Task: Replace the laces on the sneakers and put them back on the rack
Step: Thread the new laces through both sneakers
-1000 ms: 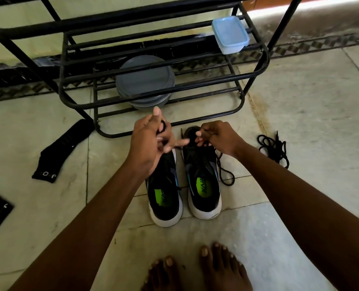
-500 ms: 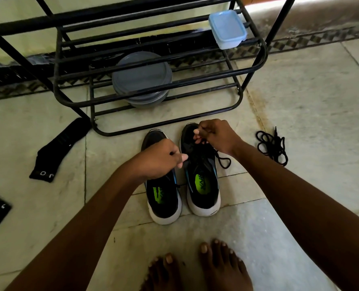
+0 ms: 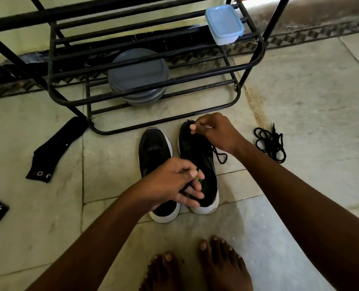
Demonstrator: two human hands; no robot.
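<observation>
Two black sneakers with white soles stand side by side on the floor tiles, the left sneaker [image 3: 154,151] and the right sneaker [image 3: 195,150], toes toward the black metal rack [image 3: 252,59]. My right hand [image 3: 217,131] is at the right sneaker's toe, its fingertips pinching a black lace [image 3: 221,156] that loops out beside the shoe. My left hand [image 3: 174,183] hovers over both heels. Its thumb and forefinger pinch a thin black lace end above the right sneaker's opening, and the other fingers are stretched out. A loose bundle of black lace [image 3: 271,143] lies on the floor to the right.
A stack of grey round lidded containers [image 3: 137,74] sits low in the rack, and a pale blue plastic box [image 3: 223,24] stands on an upper shelf. Black socks [image 3: 56,148] lie on the floor at left. My bare feet [image 3: 197,265] are just behind the sneakers.
My left hand has come down and back, from up near the toes to over the heels. My right hand has stayed at the right sneaker's toe. The lace loop beside the shoe has shrunk.
</observation>
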